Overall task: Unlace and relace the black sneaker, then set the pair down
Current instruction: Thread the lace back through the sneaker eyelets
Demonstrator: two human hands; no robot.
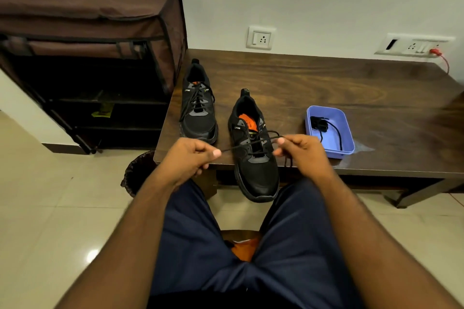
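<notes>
A black sneaker with an orange insole lies on the dark wooden table, its toe hanging over the front edge toward me. Its black lace runs through the lower eyelets and stretches out to both sides. My left hand pinches the left end of the lace. My right hand pinches the right end, which hangs below my fingers. The second black sneaker, fully laced, stands to the left near the table's corner.
A purple plastic tray holding another black lace sits right of the sneaker. A brown fabric shoe rack stands on the left against the wall. A dark wicker bin is on the tiled floor under the table corner.
</notes>
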